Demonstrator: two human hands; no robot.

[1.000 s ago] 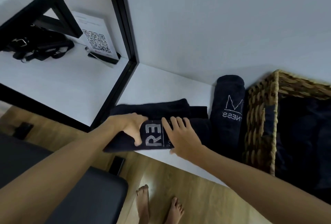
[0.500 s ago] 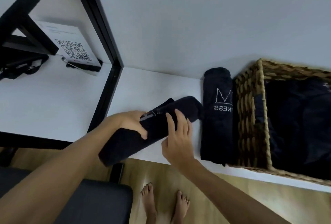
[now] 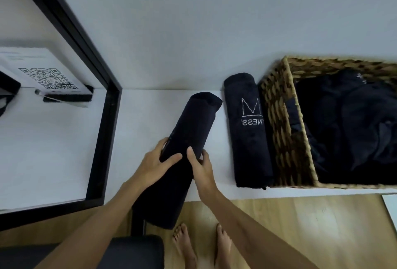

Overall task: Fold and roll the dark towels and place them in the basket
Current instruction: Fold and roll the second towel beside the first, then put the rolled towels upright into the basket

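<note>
A rolled dark towel (image 3: 193,127) is held at a slant over the white shelf (image 3: 150,107), its near end hanging past the shelf's front edge. My left hand (image 3: 154,163) grips its left side with the fingers spread over the roll. My right hand (image 3: 202,167) grips the right side with thumb on top. A second rolled dark towel (image 3: 249,139) with white lettering lies on the shelf against the wicker basket (image 3: 281,127). Dark towels (image 3: 348,127) fill the basket.
A black metal frame (image 3: 105,131) bounds a white surface on the left, where a QR-code sign (image 3: 49,77) stands. A dark seat (image 3: 129,251) is below by the wooden floor (image 3: 300,225), where bare feet show. A white wall rises behind the shelf.
The towel went from lying crosswise, being rolled, to a full roll lifted and turned lengthwise toward the wall. Both hands shifted to its middle. The view panned right.
</note>
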